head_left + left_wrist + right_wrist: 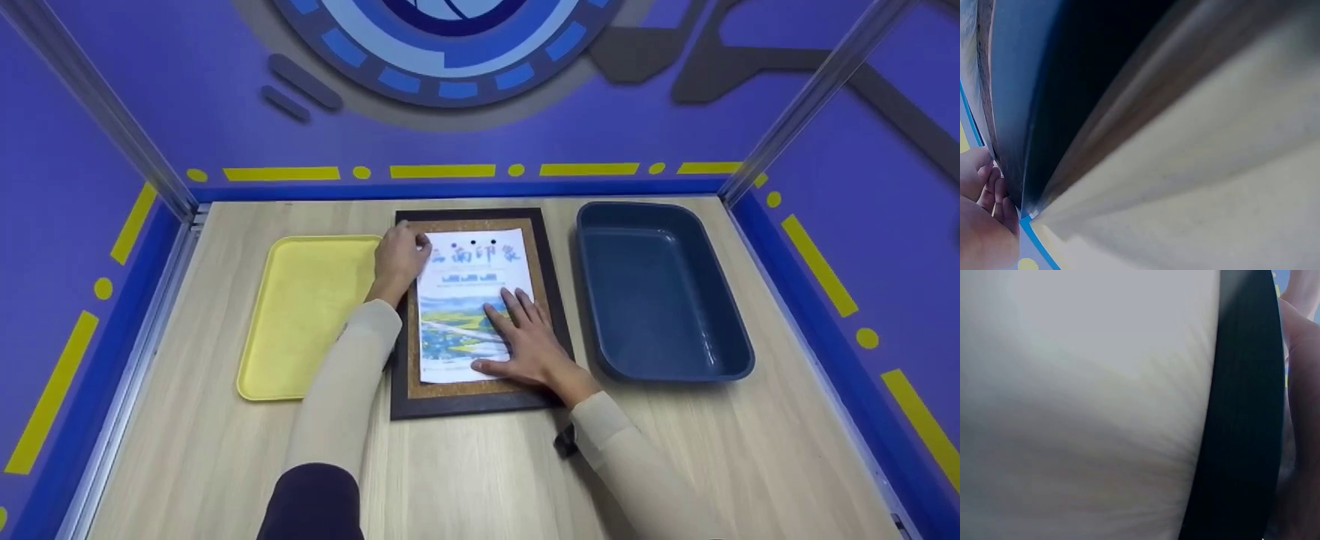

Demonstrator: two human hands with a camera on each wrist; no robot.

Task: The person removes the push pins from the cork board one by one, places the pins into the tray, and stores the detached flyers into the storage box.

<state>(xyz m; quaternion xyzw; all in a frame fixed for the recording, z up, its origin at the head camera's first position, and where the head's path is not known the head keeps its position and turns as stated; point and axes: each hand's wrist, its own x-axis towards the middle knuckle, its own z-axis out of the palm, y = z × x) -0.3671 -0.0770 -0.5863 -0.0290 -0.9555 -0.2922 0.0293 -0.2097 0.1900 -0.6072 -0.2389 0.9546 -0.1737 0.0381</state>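
Placement of the printed poster [461, 307] on the framed corkboard [465, 406] looks like the step in hand. At the sheet's upper-left corner, the left hand [397, 261] has its fingers curled; I cannot tell whether it pinches paper or something small. The right hand [529, 341] is spread flat over the poster's lower right. Next, that corner probably needs securing with the sheet square to the frame. For room, the yellow tray [304, 307] crowds the frame's left edge beneath the left forearm; rightward, a strip of bare counter [472, 472] separates frame from blue basin [660, 300].
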